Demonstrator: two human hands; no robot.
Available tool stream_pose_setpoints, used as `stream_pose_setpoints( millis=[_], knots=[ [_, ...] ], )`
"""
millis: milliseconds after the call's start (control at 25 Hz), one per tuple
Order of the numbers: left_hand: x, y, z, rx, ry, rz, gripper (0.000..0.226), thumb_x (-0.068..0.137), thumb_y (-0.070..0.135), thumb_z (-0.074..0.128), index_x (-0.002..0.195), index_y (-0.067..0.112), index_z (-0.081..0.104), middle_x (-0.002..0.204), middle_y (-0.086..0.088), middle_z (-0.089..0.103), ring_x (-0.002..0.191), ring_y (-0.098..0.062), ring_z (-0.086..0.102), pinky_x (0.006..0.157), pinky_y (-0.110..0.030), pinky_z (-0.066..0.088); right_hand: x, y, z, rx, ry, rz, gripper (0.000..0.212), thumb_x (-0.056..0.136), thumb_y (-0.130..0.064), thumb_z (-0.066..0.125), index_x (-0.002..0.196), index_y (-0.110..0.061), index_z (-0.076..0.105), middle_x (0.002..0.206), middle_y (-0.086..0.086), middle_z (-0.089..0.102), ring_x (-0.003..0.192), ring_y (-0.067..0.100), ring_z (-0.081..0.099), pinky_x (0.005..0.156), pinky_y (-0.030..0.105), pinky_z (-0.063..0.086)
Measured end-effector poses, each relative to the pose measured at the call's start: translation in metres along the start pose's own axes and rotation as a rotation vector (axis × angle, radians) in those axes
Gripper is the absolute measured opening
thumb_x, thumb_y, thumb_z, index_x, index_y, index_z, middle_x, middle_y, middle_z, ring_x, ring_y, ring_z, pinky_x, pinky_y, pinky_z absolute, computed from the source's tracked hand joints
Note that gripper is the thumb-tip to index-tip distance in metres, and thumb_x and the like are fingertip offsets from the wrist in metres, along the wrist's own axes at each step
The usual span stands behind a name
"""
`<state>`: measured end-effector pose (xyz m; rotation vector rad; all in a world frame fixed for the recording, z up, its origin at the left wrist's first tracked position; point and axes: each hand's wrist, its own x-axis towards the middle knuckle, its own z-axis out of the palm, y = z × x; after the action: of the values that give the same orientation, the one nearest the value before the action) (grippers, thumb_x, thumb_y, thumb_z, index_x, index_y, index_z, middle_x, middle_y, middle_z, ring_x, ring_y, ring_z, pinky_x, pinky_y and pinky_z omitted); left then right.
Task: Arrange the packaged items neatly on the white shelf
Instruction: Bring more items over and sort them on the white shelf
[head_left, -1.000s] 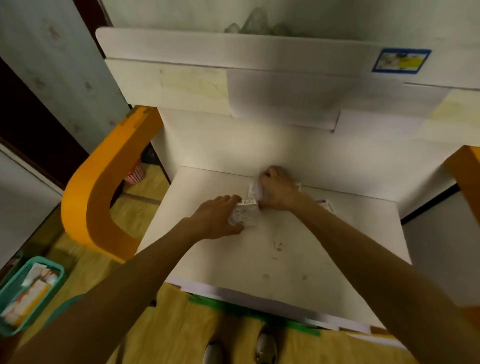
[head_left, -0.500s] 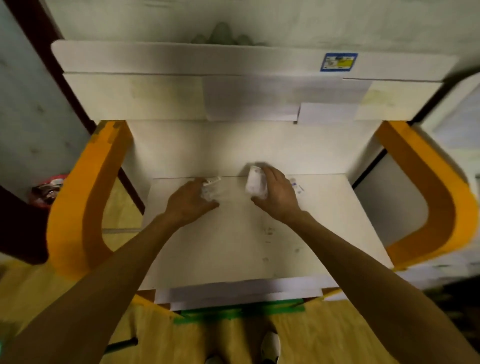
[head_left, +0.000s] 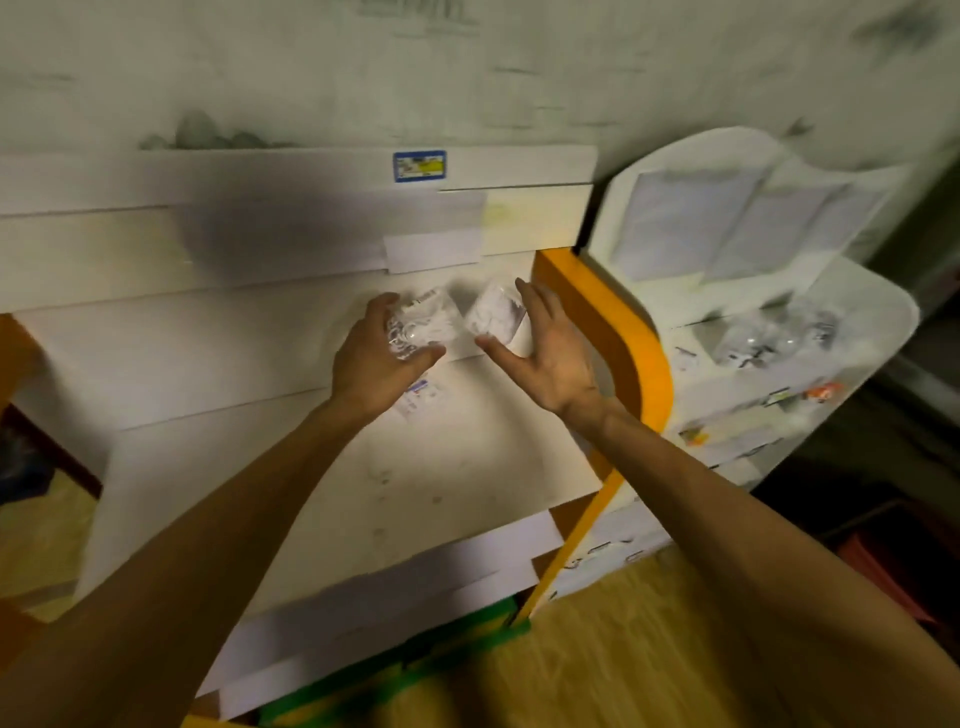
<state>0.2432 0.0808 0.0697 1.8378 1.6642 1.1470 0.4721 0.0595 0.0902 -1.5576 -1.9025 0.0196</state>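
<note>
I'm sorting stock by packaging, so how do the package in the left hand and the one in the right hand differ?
The left package is clear plastic with contents showing; the right package looks mostly white. The left hand wraps around its package; the right hand pinches its package between thumb and straighter fingers. Both are small and held above the white shelf.

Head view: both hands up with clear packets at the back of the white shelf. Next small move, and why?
Probably lower both packets onto the white shelf board side by side at the back wall. The left hand grips a clear plastic packet, the right hand holds a white-filled clear packet; both look lifted off the board, near each other.
</note>
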Motion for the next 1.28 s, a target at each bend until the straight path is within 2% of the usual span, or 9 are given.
stream_pose_setpoints(
  millis=[200, 400, 520, 600, 680, 760, 920, 1080, 1280],
  knots=[
    [-0.009, 0.108, 0.074, -0.034, 0.083, 0.131, 0.078, 0.070, 0.063, 0.079, 0.130, 0.025, 0.047, 0.123, 0.005, 0.064, 0.106, -0.014, 0.063, 0.088, -0.030, 0.054, -0.019, 0.076, -0.092, 0.047, 0.146, -0.020, 0.085, 0.086, -0.071, 0.058, 0.153, -0.023, 0.034, 0.153, -0.002, 0.039, 0.133, 0.017, 0.047, 0.098, 0.034, 0.050],
    [-0.018, 0.205, 0.162, -0.058, -0.045, 0.276, 0.076, 0.067, 0.064, 0.081, 0.127, 0.028, 0.052, 0.117, 0.011, 0.064, 0.100, -0.006, 0.062, 0.082, -0.023, 0.053, -0.073, 0.191, -0.154, 0.121, 0.255, 0.162, 0.086, 0.083, -0.069, 0.064, 0.150, -0.023, 0.038, 0.150, -0.003, 0.042, 0.131, 0.016, 0.048, 0.100, 0.039, 0.051],
    [-0.033, 0.247, 0.221, -0.073, -0.123, 0.312, 0.074, 0.067, 0.053, 0.085, 0.128, 0.029, 0.052, 0.123, 0.012, 0.058, 0.103, -0.003, 0.060, 0.084, -0.022, 0.054, -0.108, 0.251, -0.180, 0.007, 0.189, 0.209, 0.090, 0.081, -0.067, 0.067, 0.152, -0.021, 0.034, 0.153, 0.000, 0.040, 0.134, 0.020, 0.047, 0.103, 0.039, 0.048],
    [-0.046, 0.264, 0.255, -0.004, -0.158, 0.352, 0.074, 0.070, 0.047, 0.085, 0.132, 0.025, 0.051, 0.128, 0.006, 0.055, 0.110, -0.012, 0.060, 0.090, -0.027, 0.052, -0.122, 0.281, -0.195, -0.056, 0.103, 0.223, 0.092, 0.082, -0.063, 0.069, 0.154, -0.019, 0.031, 0.156, 0.003, 0.037, 0.138, 0.022, 0.042, 0.104, 0.038, 0.044],
    [-0.053, 0.276, 0.283, 0.099, -0.219, 0.360, 0.075, 0.074, 0.046, 0.082, 0.136, 0.020, 0.049, 0.133, 0.001, 0.054, 0.114, -0.020, 0.059, 0.091, -0.029, 0.048, -0.133, 0.312, -0.206, -0.083, 0.022, 0.246, 0.094, 0.082, -0.058, 0.070, 0.155, -0.017, 0.027, 0.158, 0.004, 0.033, 0.140, 0.024, 0.040, 0.105, 0.040, 0.045],
    [-0.055, 0.283, 0.302, 0.208, -0.269, 0.344, 0.072, 0.077, 0.052, 0.077, 0.135, 0.021, 0.049, 0.132, 0.001, 0.057, 0.111, -0.022, 0.060, 0.085, -0.030, 0.046, -0.141, 0.340, -0.205, -0.098, -0.076, 0.259, 0.094, 0.081, -0.051, 0.072, 0.156, -0.017, 0.025, 0.158, 0.004, 0.031, 0.141, 0.026, 0.039, 0.103, 0.043, 0.047],
    [-0.041, 0.272, 0.331, 0.367, -0.345, 0.265, 0.058, 0.065, 0.060, 0.067, 0.110, 0.027, 0.053, 0.104, 0.006, 0.064, 0.088, -0.021, 0.066, 0.067, -0.030, 0.051, -0.144, 0.374, -0.177, -0.060, -0.199, 0.331, 0.095, 0.079, -0.043, 0.075, 0.155, -0.019, 0.024, 0.158, 0.002, 0.030, 0.138, 0.027, 0.042, 0.100, 0.041, 0.046],
    [-0.016, 0.245, 0.367, 0.422, -0.361, 0.148, 0.069, 0.062, 0.071, 0.065, 0.114, 0.027, 0.053, 0.110, 0.005, 0.066, 0.090, -0.020, 0.068, 0.076, -0.036, 0.061, -0.124, 0.403, -0.148, -0.025, -0.251, 0.384, 0.095, 0.080, -0.042, 0.075, 0.156, -0.019, 0.022, 0.157, 0.003, 0.030, 0.137, 0.027, 0.043, 0.101, 0.041, 0.047],
    [0.025, 0.234, 0.409, 0.342, -0.280, 0.035, 0.063, 0.073, 0.050, 0.076, 0.124, 0.018, 0.055, 0.120, -0.003, 0.062, 0.105, -0.029, 0.063, 0.083, -0.034, 0.052, -0.082, 0.437, -0.114, -0.029, -0.327, 0.397, 0.098, 0.081, -0.046, 0.076, 0.156, -0.017, 0.021, 0.156, 0.006, 0.034, 0.135, 0.029, 0.046, 0.103, 0.040, 0.045]
  ],
)
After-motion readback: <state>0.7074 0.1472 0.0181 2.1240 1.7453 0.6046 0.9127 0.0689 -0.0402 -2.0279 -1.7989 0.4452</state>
